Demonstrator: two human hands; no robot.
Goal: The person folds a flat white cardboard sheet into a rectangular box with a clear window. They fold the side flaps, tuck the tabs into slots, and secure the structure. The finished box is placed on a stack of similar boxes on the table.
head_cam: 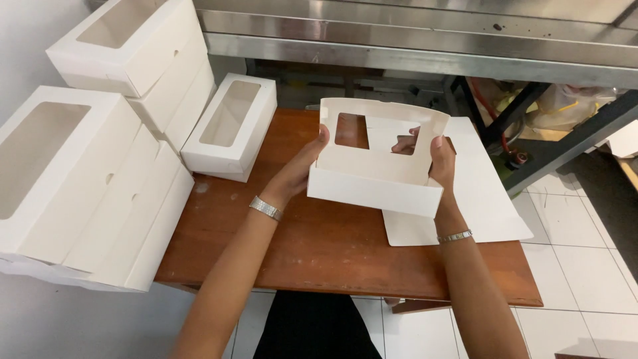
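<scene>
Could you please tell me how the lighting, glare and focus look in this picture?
Head view: soft, even light; mild glare on the steel shelf; the white box and hands stay sharp; faint shadows on the wooden table; edges bow slightly.

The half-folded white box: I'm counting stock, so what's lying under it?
Under the box a flat white cardboard sheet lies on the wooden table; the part beneath the box is hidden.
</scene>
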